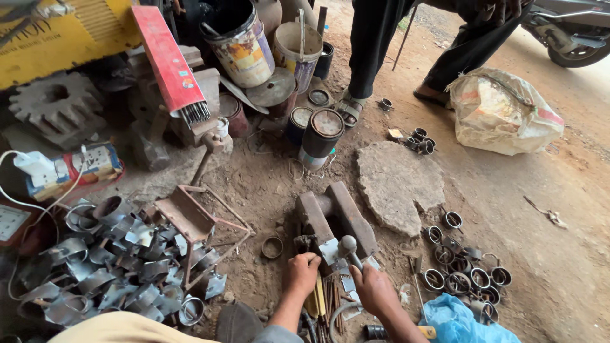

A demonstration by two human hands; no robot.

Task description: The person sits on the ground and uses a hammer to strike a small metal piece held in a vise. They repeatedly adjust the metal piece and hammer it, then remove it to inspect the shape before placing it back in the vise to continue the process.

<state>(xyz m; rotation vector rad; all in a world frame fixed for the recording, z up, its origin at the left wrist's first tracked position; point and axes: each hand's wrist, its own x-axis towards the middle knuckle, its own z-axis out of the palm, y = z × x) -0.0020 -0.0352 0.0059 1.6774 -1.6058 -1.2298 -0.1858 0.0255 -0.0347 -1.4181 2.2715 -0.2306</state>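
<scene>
My left hand (300,272) is closed around a dark metal tool beside a rusty steel block jig (333,216) on the dirt floor. My right hand (372,289) grips the handle of a hammer (347,248), whose round head rests at the jig's near end on a small metal plate (328,251). Thin rusty rods (332,295) lie on the ground between my wrists.
A pile of bent metal clamps (108,267) lies left beside a rusty frame (190,222). Metal rings (467,276) cluster right, by a blue bag (460,321). A flat stone (397,184), paint cans (244,44), a welding rod box (168,60), and another person's legs (375,51) are beyond.
</scene>
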